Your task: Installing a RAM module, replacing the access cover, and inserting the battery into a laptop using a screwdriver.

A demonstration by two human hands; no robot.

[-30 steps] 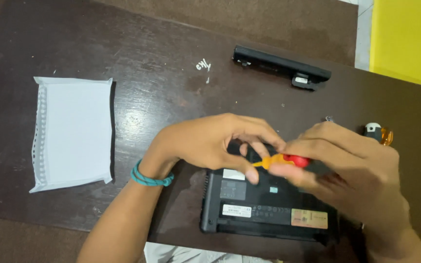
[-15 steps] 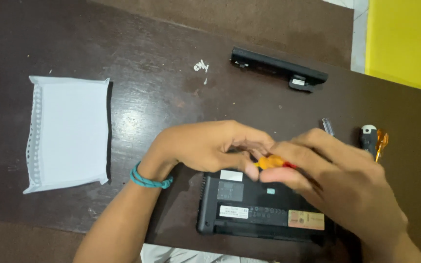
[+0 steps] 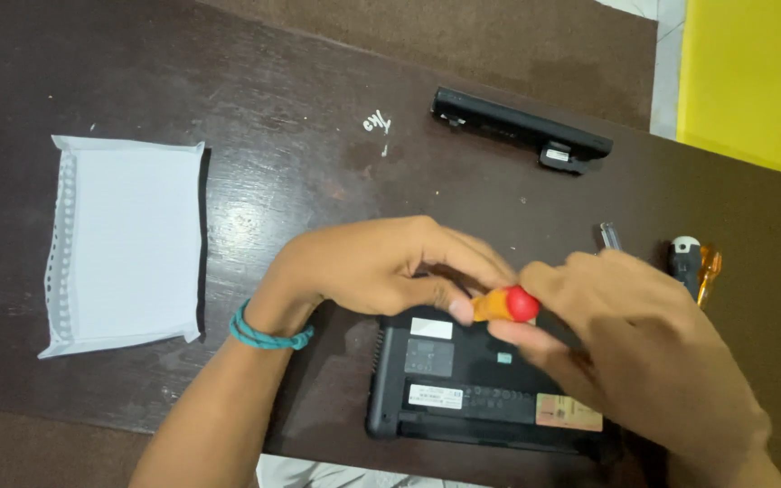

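A black laptop [image 3: 463, 380] lies upside down near the front edge of a dark wooden table [image 3: 282, 163]. Above its back edge, my right hand [image 3: 644, 361] grips a screwdriver [image 3: 504, 305] with an orange and red handle. My left hand [image 3: 381, 267], with a teal band on the wrist, reaches over the laptop, and its fingertips touch the screwdriver's handle. The screwdriver's tip is hidden under my fingers.
A long black battery pack [image 3: 522, 129] lies at the far side of the table. A white sheet of paper [image 3: 124, 244] with a perforated edge lies at the left. At the right sit a small metal piece [image 3: 609, 236] and another orange-handled tool [image 3: 700, 267]. A yellow surface [image 3: 752, 81] stands beyond the table.
My two hands have stayed over the laptop's back edge with the screwdriver. The right hand has turned slightly around the handle. The view has shifted a little.
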